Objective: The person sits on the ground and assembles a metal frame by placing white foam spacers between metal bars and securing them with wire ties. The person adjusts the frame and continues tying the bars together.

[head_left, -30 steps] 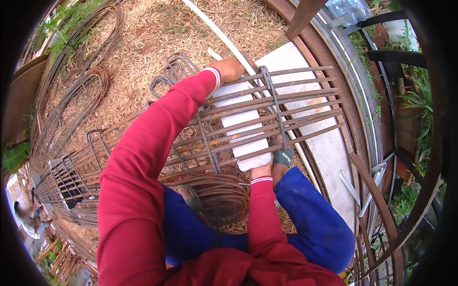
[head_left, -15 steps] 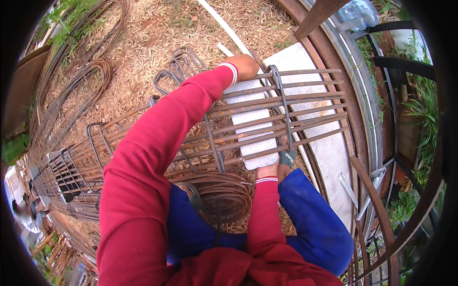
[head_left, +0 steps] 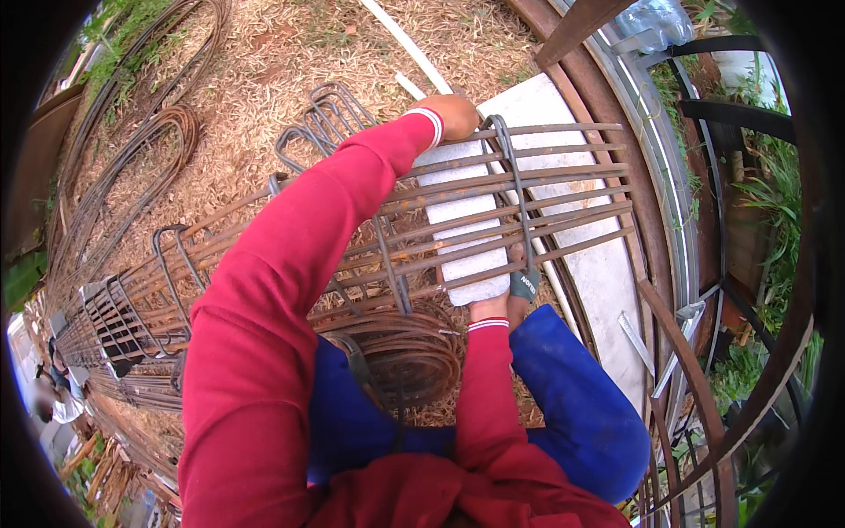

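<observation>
The step in hand seems to be positioning the pale slab (head_left: 462, 208) behind rusty bars (head_left: 563, 176), between the left hand (head_left: 455, 116) and right hand (head_left: 490, 308). Hidden fingers leave both grips untold; shifting it likely calls for matched movement.

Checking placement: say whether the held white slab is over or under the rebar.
Under: the rebar crosses over the held white slab. Whether any runs beneath it is unclear.

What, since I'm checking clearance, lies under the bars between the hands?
A white slab shows between the bars, which cover strips of it; whatever lies beneath the slab is hidden.
</observation>
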`<state>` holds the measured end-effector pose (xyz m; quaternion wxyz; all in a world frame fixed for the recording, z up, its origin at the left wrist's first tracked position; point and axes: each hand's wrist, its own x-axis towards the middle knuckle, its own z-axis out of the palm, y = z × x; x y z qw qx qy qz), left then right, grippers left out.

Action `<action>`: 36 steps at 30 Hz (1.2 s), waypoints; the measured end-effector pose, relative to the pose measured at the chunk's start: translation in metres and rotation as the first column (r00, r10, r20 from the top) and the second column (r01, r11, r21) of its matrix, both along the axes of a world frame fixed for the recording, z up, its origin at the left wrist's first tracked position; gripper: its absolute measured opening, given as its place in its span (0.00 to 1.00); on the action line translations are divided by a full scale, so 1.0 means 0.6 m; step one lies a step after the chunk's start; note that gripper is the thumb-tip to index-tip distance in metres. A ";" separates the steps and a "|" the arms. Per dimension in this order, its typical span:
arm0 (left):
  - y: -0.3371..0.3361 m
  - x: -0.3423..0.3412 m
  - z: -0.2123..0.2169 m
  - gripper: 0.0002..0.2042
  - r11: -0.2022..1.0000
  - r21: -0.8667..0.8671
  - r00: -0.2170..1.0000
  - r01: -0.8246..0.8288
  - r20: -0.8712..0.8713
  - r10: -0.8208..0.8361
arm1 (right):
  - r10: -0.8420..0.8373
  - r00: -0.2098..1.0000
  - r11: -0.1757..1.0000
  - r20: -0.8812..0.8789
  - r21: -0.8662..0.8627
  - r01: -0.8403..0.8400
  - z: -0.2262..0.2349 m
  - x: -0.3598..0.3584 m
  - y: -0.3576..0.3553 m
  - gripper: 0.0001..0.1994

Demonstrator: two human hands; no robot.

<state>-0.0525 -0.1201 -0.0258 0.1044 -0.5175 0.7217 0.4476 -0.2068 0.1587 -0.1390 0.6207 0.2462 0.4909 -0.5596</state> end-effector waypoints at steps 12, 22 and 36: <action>0.009 0.195 0.059 0.42 0.950 0.309 0.999 0.047 -0.019 -0.043 | 0.330 0.927 0.930 0.179 0.107 -0.352 0.093 0.143 0.117 0.27; 0.055 0.239 0.037 0.29 0.983 0.065 0.951 0.173 -0.270 -0.149 | 0.464 0.869 0.842 -0.170 -0.219 -0.493 0.218 0.180 0.106 0.36; 0.063 0.206 0.015 0.24 0.998 -0.012 0.936 0.061 -0.347 -0.061 | 0.368 0.846 0.879 -0.386 -0.152 -0.452 0.218 0.177 0.104 0.37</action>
